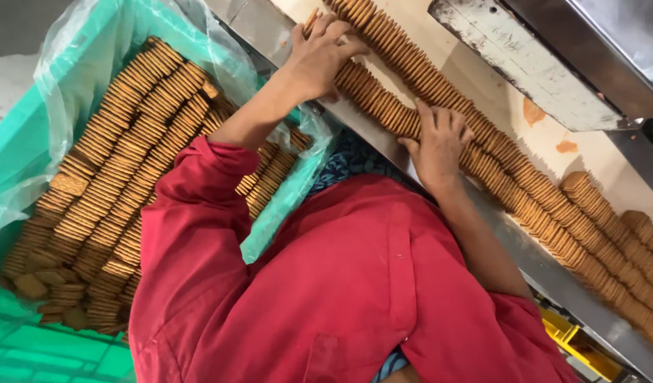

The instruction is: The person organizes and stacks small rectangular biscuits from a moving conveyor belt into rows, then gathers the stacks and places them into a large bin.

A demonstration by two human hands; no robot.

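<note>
two hands clamp one stretch of stacked round brown biscuits [383, 106] on the belt: left hand [319, 60], right hand [439, 145]; uneven squeeze may buckle it.

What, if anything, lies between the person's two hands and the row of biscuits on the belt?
Nothing visible does. The left hand and right hand both rest directly on the near row of biscuits on the conveyor belt, bracketing one stretch of it.
</note>
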